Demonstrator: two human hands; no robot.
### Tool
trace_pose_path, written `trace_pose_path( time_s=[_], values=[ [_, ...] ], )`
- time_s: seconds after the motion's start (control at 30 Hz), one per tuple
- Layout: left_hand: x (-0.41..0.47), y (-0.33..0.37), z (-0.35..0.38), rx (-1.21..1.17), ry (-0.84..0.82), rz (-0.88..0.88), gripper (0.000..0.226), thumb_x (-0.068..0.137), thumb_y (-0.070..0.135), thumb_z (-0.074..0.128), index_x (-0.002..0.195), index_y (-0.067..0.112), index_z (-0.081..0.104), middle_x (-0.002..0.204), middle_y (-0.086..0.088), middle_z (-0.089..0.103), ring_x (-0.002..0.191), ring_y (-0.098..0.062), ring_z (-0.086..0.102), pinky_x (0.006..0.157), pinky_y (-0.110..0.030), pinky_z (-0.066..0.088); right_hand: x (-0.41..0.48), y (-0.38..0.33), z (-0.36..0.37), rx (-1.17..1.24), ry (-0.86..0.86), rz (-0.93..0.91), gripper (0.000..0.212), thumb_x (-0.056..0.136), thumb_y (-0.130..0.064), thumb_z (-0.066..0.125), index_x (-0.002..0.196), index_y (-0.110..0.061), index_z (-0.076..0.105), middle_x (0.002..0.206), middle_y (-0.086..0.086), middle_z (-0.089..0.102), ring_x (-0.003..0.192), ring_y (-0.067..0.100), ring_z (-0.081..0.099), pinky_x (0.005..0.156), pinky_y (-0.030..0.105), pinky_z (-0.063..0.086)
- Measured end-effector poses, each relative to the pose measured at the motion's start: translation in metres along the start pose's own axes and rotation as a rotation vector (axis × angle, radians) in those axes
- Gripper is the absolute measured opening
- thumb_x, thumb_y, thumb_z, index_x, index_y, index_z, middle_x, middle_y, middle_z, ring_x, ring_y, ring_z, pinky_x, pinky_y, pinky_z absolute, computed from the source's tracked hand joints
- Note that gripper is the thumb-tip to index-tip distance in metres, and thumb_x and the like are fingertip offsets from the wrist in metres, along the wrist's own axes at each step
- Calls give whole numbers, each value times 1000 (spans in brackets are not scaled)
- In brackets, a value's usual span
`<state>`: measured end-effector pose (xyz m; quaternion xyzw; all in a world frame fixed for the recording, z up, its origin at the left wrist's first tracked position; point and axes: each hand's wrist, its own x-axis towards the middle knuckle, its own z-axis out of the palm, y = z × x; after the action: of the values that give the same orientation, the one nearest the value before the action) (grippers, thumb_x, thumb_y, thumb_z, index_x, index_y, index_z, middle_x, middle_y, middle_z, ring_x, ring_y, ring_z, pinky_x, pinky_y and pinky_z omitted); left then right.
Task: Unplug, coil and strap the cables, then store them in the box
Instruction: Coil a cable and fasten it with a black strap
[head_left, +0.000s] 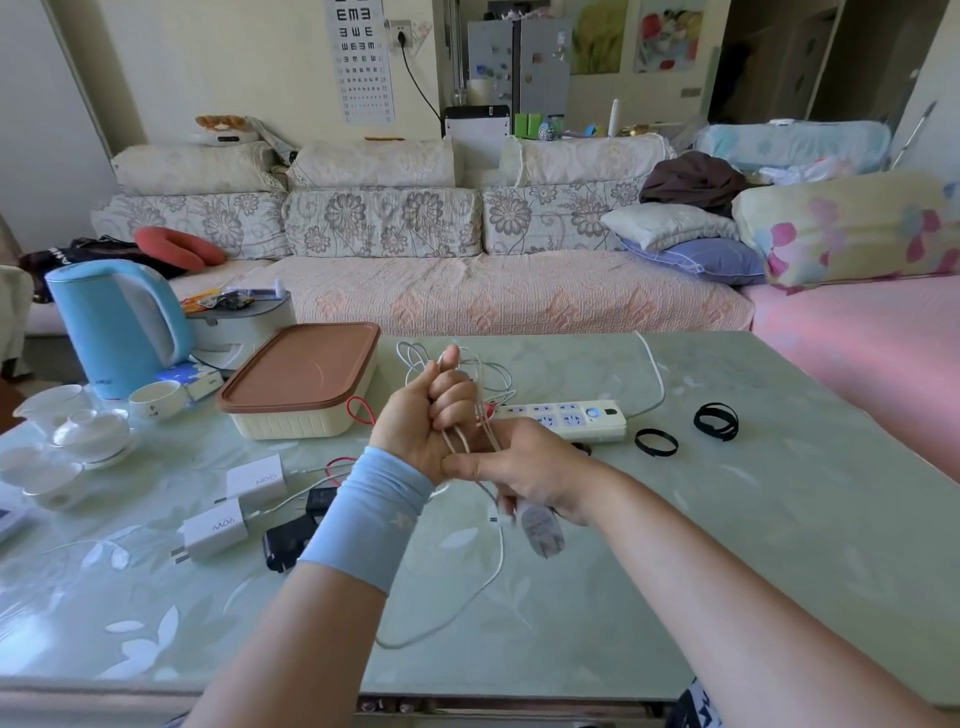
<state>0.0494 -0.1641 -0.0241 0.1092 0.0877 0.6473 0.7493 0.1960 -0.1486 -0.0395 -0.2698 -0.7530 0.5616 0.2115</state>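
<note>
Above the table's middle, my left hand grips several loops of a thin white cable that stick out above its fist. My right hand is just below it and pinches the same cable, whose blurred end hangs under the palm. A loose stretch of the cable trails across the glass toward me. The cream storage box with a brown lid stands shut at the left. A white power strip lies behind my hands. Two black straps lie to its right.
Two white chargers and a black adapter with red and white leads lie at the left front. A blue kettle and white teaware fill the left end. A sofa stands behind the table.
</note>
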Motion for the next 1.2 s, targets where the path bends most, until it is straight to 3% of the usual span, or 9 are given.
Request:
trace_pose_path(
  time_s=[0.07,0.27,0.4,0.53,0.63,0.73,0.87,1.0,1.2],
  values=[
    [3,4,2,196,38,-9,29,101,26,35,88,12,56,50,6,29,46,-3,12,29,-16,19,-4,-3,-8,34,-56,50,14,90,-21,70,86,-8,69,81,10,71,47,11,49,47,34,40],
    [-3,33,-5,1087,238,32,32,104,26,36,87,15,61,51,10,21,39,-4,15,36,-14,8,-12,6,-37,-268,-152,317,26,89,-39,70,77,-15,69,52,-5,53,46,15,39,51,29,37],
    [-3,33,-12,1555,362,253,33,97,26,52,73,13,70,51,1,29,43,-16,22,41,-18,21,-18,12,-47,-167,-267,435,24,96,-30,62,79,-13,61,49,-5,45,42,12,37,45,27,42],
    [-5,29,-16,1917,359,395,37,91,39,60,61,17,68,49,0,32,44,-16,26,43,-23,26,-25,17,-50,-190,-303,464,34,99,-34,56,71,-14,55,67,1,69,43,14,41,46,28,39],
    [-8,26,-21,2034,339,439,38,89,40,63,60,16,67,38,5,28,38,-11,23,39,-19,24,-30,23,-51,-102,-317,473,38,101,-34,50,68,-16,45,97,18,74,54,15,49,41,25,40],
    [-7,26,-25,2098,340,500,40,88,40,65,56,16,64,34,6,35,36,-12,30,40,-16,28,-32,26,-48,-80,-290,469,40,102,-33,50,66,-17,42,104,22,72,59,14,57,39,21,41],
    [2,31,-31,2212,318,633,51,82,49,68,54,8,56,43,1,32,48,-15,25,46,-18,29,-28,34,-47,-153,-276,503,37,99,-33,54,69,-15,44,85,12,73,43,8,52,40,21,39],
    [13,35,-36,2401,352,621,53,81,56,64,48,18,48,44,0,38,49,-18,34,52,-27,36,-16,49,-58,-179,-220,498,40,95,-43,59,67,-17,50,60,7,65,42,16,44,48,27,39],
    [21,34,-41,2660,410,536,45,78,73,53,60,34,67,63,10,62,66,-18,58,60,-27,45,-14,55,-62,-92,-283,483,49,104,-37,43,60,-16,36,55,5,60,38,13,50,46,21,40]
  ],
)
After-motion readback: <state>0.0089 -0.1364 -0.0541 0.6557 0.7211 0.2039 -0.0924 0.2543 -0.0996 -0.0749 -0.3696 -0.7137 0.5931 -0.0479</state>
